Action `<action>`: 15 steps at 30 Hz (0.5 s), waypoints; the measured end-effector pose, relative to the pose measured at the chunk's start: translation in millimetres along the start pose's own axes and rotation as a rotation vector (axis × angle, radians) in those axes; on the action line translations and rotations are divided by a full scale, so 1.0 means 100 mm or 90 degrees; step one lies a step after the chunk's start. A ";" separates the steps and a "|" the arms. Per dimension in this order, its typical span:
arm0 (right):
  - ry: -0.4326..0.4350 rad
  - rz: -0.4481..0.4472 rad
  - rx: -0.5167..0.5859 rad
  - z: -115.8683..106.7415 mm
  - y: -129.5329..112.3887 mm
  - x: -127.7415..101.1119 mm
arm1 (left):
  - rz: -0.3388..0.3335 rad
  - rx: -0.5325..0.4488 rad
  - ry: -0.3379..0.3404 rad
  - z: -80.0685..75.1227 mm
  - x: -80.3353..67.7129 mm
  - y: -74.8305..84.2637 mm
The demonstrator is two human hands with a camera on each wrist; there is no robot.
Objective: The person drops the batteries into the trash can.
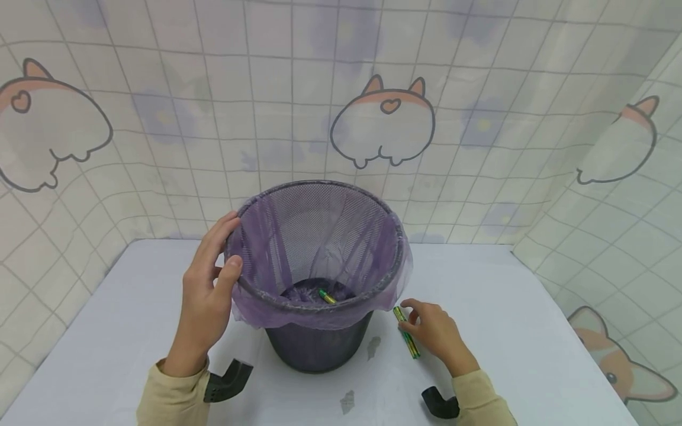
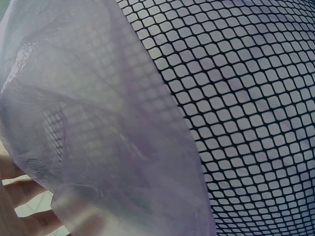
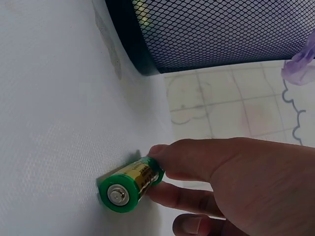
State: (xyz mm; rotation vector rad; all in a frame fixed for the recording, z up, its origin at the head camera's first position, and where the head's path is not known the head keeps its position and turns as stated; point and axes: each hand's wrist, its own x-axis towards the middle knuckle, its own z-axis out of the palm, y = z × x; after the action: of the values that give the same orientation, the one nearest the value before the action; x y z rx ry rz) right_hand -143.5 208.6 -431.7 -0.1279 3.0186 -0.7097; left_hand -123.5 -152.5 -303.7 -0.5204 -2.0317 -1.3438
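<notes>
A dark mesh trash bin (image 1: 319, 349) stands on the white table, lined with a translucent purple bag (image 1: 391, 296) folded over its rim. My left hand (image 1: 205, 302) grips the bin's left rim, thumb at the near side and fingers farther round. In the left wrist view, its fingers (image 2: 29, 196) show partly behind the bag. Right of the bin, my right hand (image 1: 434, 328) pinches a green-and-gold battery (image 3: 130, 184) lying on the table, with thumb and finger at its far end. Another green-and-yellow battery (image 1: 327, 296) lies at the bottom inside the bin.
Two grey patches (image 1: 347, 402) mark the table (image 1: 469, 278) near the bin. Behind and at both sides hangs a checked curtain (image 1: 288, 118) with cartoon dog prints. A black wrist mount (image 1: 229, 381) sits by the left cuff, another (image 1: 440, 403) by the right.
</notes>
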 end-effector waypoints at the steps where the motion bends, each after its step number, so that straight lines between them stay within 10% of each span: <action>1: -0.003 -0.001 0.001 0.00 0.00 0.00 | 0.000 0.000 0.000 0.00 0.00 0.00; 15: 0.004 0.011 -0.002 -0.01 0.02 0.02 | 0.003 -0.001 0.001 0.00 -0.01 -0.01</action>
State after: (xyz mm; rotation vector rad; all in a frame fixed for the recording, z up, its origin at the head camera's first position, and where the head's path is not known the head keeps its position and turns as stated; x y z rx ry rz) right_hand -146.1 210.6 -431.4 -0.0983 3.0239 -0.7046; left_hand -123.5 -152.7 -304.6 -0.5252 -2.0268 -1.3434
